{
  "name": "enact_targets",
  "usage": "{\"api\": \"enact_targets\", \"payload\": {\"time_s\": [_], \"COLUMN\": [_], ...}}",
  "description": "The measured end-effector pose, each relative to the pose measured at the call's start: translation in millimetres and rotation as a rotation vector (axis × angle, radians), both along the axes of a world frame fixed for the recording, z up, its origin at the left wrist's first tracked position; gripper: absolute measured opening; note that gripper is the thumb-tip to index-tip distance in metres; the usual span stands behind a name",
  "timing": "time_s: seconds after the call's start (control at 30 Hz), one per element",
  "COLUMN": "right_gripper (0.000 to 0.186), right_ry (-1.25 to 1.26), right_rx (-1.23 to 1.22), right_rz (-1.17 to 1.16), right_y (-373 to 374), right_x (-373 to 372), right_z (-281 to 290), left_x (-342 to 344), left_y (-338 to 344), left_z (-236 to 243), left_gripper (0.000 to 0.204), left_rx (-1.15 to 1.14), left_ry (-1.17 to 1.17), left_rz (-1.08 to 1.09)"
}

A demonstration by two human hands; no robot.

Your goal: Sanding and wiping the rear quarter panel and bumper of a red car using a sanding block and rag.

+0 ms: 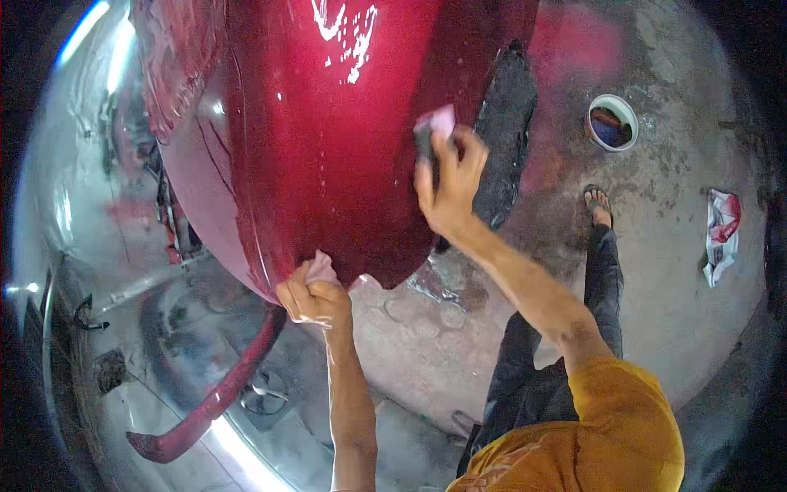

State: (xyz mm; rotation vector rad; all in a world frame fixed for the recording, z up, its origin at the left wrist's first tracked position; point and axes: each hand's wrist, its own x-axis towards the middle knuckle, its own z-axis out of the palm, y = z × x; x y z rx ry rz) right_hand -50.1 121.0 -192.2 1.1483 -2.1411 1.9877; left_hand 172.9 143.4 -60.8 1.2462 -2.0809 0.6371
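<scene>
A glossy dark-red car body panel (344,156) fills the upper middle, curving down to a ragged-looking lower edge. My right hand (452,182) is closed around a small dark block with a pink sheet (441,123), held at the panel's right side. The block is slightly blurred. At the panel's lower left edge, my left hand (316,297) is closed on a crumpled pale pink cloth (322,266). That hand's fingertips are partly hidden behind the cloth and knuckles.
A black tyre-like shape (507,135) lies right of the panel. A white bucket (612,123) with dark contents stands on the stained floor, above my sandalled foot (598,203). A red-and-white bag (723,238) lies far right. A curved red part (213,402) juts out lower left.
</scene>
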Motion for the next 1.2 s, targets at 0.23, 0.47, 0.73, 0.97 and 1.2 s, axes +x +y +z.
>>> {"api": "enact_targets", "payload": {"time_s": [0.23, 0.47, 0.73, 0.97, 1.2], "right_gripper": [0.047, 0.058, 0.069, 0.06, 0.053], "right_ry": [-0.543, -0.171, 0.024, -0.147, -0.189], "right_rx": [0.172, 0.025, -0.089, -0.001, -0.021], "right_rz": [0.613, 0.02, 0.182, -0.002, -0.104], "right_y": [101, 15, 49, -23, -96], "right_x": [97, 46, 44, -3, -111], "right_z": [13, 10, -29, 31, 26], "left_x": [-17, -24, -74, -182, -294], "left_y": [-8, -7, -46, -148, -231], "left_z": [-1, 1, 34, 80, 103], "left_gripper": [0.029, 0.029, 0.021, 0.011, 0.007], "left_rx": [-0.111, -0.118, -0.028, -0.195, -0.369], "left_ry": [-0.148, -0.146, -0.172, -0.399, -0.567], "left_rz": [-0.054, 0.004, -0.103, -0.261, -0.363]}}
